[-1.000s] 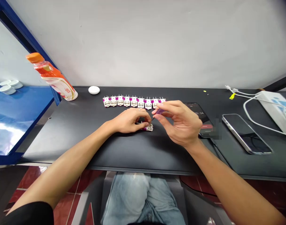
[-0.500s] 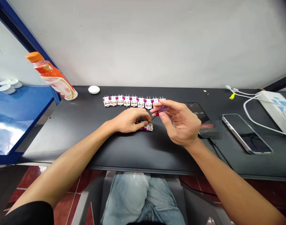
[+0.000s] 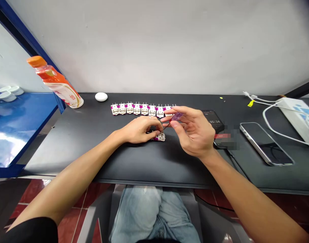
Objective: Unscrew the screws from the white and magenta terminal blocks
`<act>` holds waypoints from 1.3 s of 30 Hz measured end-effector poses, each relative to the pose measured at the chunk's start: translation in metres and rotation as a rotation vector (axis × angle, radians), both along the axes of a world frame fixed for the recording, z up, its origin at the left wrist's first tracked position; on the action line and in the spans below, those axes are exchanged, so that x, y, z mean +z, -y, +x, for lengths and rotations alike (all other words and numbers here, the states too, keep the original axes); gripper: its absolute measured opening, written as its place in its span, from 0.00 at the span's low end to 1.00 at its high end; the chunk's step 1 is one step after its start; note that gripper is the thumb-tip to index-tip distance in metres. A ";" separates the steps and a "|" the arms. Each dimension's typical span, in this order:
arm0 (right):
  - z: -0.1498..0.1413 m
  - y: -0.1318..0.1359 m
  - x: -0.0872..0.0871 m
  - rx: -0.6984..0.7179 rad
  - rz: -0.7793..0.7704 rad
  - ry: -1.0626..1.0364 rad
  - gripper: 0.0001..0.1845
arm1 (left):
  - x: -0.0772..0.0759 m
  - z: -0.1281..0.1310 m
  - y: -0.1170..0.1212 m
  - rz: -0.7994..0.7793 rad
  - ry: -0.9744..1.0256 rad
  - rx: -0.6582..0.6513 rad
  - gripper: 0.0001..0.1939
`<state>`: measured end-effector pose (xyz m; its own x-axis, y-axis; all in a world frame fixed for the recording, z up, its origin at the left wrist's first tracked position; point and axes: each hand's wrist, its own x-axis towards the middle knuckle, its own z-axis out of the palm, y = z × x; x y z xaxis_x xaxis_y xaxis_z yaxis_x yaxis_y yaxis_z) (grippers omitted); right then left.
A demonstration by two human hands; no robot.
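My left hand is closed on a small white and purple plug-like module, pressing it to the black tabletop. Its left part is hidden under my fingers. My right hand pinches a screwdriver by its translucent purple handle. The thin dark shaft slants down and left, its tip at the module beside my left fingertips; whether it sits in a screw I cannot tell. Behind my hands stands a row of several similar white and purple modules with metal pins pointing up, the right end partly hidden by my right fingers.
A white oval object and an orange-capped bottle stand at the back left. To the right lie a phone showing a timer, another phone, white cables and a power strip. The table's front edge runs above my lap.
The screwdriver handle has turned and tilted slightly between my right fingers, and that hand has shifted a little. My left hand and the module stay where they were.
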<state>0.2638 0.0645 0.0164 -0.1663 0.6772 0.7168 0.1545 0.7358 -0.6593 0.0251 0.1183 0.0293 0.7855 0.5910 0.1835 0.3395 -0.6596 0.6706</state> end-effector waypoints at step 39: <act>0.000 0.003 0.002 -0.071 0.136 0.078 0.26 | 0.009 -0.010 -0.005 0.079 0.051 0.145 0.10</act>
